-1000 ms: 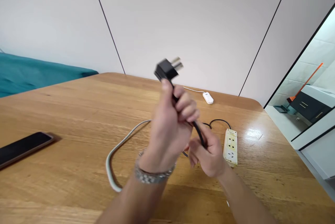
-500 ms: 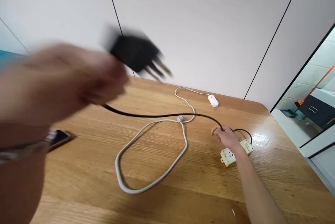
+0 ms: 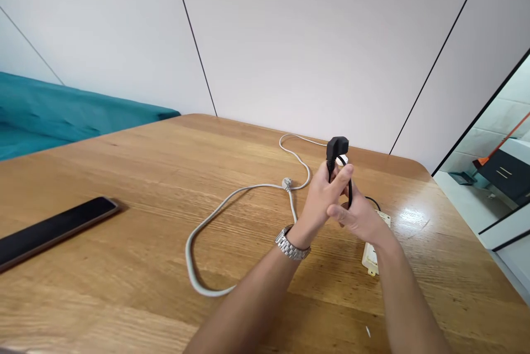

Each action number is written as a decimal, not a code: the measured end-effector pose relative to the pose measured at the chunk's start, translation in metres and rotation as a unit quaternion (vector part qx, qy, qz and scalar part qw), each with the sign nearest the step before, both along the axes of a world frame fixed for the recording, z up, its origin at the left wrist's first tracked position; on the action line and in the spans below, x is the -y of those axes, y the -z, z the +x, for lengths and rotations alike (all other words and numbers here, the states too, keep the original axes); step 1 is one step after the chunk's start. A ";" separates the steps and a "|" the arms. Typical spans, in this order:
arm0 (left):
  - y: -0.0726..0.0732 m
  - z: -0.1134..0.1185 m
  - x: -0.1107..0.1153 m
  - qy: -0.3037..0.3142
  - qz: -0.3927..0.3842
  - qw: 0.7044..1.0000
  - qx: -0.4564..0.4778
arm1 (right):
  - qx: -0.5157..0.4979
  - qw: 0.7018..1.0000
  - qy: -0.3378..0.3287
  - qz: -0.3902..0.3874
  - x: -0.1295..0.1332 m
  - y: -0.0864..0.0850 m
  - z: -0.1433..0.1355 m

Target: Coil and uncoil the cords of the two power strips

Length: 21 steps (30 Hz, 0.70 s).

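Observation:
Both hands meet right of the middle, above the wooden table. My left hand (image 3: 321,196), with a silver watch at the wrist, is closed on the black cord just below its black plug (image 3: 337,147), which points up. Beside it my right hand (image 3: 361,217) is closed round the same black cord (image 3: 350,194). Partly behind my right forearm lies a cream power strip (image 3: 370,257), with a black cord at its far end. A grey-white cord (image 3: 188,257) with a light plug (image 3: 286,183) loops on the table to the left.
A dark phone (image 3: 58,228) lies at the table's left. A small white device (image 3: 342,160) sits behind the black plug. The wooden table (image 3: 136,265) backs onto a pale wall, with a teal sofa (image 3: 74,111) at the far left and a doorway at the right.
My left hand has swung from the upper left to my right hand, bringing the black plug with it. The stretched black cord is now gathered between the hands. The power strip has shifted and turned slightly.

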State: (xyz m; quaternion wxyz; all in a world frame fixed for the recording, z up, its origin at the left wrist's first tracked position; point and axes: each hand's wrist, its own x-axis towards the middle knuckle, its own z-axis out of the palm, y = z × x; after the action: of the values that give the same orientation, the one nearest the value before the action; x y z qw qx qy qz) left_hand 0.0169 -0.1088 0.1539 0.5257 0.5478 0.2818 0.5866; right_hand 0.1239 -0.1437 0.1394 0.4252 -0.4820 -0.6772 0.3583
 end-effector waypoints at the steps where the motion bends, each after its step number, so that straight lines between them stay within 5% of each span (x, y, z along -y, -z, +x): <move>1: -0.003 0.001 -0.001 0.012 -0.002 1.000 -0.012 | 0.046 0.999 0.005 0.002 0.002 -0.003 0.000; 7: -0.015 -0.011 0.000 0.055 -0.020 0.996 0.064 | 0.187 0.982 0.032 0.021 0.000 -0.007 0.000; 16: -0.046 -0.063 -0.008 -0.001 -0.075 0.979 0.188 | -0.048 0.996 0.048 -0.050 -0.034 0.021 0.037; 21: -0.059 -0.085 -0.007 -0.051 -0.056 0.962 0.264 | 0.078 0.989 0.009 -0.123 -0.048 0.055 0.025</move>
State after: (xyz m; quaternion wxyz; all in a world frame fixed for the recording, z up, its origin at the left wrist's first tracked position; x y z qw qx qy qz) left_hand -0.0685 -0.1022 0.2127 0.5809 0.3280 0.1929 0.7196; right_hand 0.1491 -0.0961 0.0840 0.3119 -0.5631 -0.6546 0.3963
